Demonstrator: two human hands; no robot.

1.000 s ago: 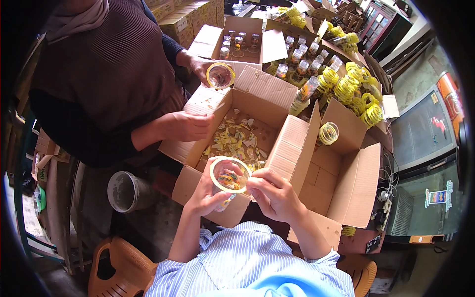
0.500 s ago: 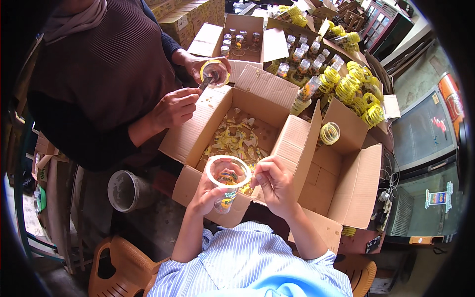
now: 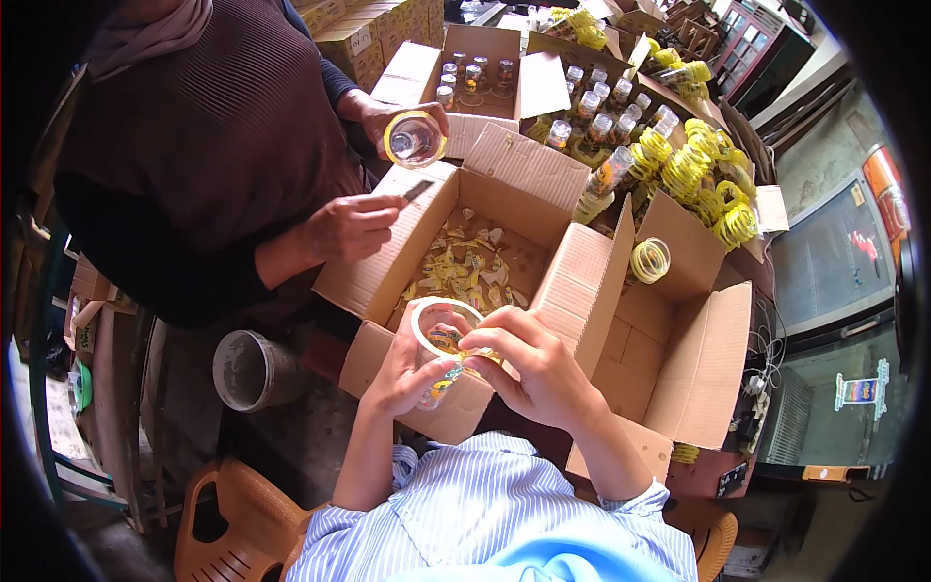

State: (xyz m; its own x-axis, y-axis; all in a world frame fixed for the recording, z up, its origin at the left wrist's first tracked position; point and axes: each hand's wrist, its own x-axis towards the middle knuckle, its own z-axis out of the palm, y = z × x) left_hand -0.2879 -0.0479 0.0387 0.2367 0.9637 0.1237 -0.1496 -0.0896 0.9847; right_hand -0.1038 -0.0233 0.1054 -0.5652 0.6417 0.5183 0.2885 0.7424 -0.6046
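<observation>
My left hand (image 3: 388,383) is closed round a clear plastic cup (image 3: 438,390) with a pale rim and a colourful printed body, held mouth-up over the near flaps of an open cardboard box (image 3: 509,204). My right hand (image 3: 533,378) pinches at the right side of the cup's rim, with a bit of yellow at the fingertips, too small to make out clearly. Yellow and white torn scraps (image 3: 465,276) lie on the box floor beyond the cup.
A co-worker (image 3: 184,165) at left holds another cup (image 3: 415,138) and a small dark blade (image 3: 418,190). A second open box (image 3: 698,369) stands right, cups and yellow rings (image 3: 679,175) behind it, a smaller box of cups (image 3: 538,87) at back, a bucket (image 3: 257,369) lower left.
My right hand moved off the rim to the right, then came back onto it. The co-worker's blade went into the other cup, then came out down and to the right.
</observation>
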